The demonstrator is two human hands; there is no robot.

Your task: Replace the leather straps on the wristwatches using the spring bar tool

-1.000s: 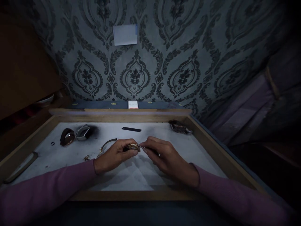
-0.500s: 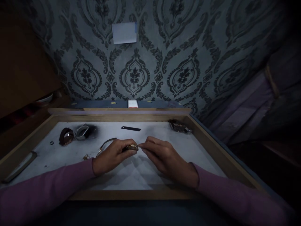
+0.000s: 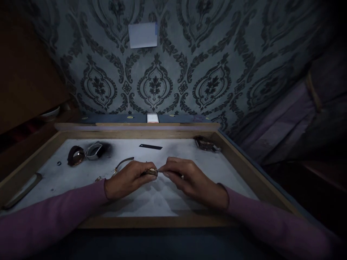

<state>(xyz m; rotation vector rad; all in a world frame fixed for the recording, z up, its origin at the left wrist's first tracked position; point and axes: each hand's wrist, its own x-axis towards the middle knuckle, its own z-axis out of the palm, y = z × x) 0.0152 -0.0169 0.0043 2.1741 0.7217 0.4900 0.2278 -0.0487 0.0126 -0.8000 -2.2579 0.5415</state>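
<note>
My left hand [image 3: 130, 179] is closed on a small gold-coloured watch case [image 3: 150, 171], pinched edge-on between thumb and fingers above the white tray floor. My right hand [image 3: 187, 177] is closed too, its thumb and forefinger brought together at the case's right edge. A tiny thin part shows between those fingertips and the case, too small to name. Behind my left hand lies a thin curved band [image 3: 124, 163] with gold-coloured ends. A small gold-coloured piece [image 3: 98, 178] sits left of that hand, partly hidden by the sleeve.
A shallow wooden-framed tray [image 3: 141, 222] surrounds the work. Inside lie a brown-strapped watch [image 3: 76, 156], a grey-strapped watch [image 3: 94, 151], a dark flat strip [image 3: 150, 146], a dark watch-like bundle [image 3: 207, 144], a small black ring [image 3: 59, 163] and a curved strap [image 3: 23, 191].
Both hands stay at nearly the same spot, with the right fingertips still at the case's edge. The right fingers have shifted slightly. The whole view has moved a little.
</note>
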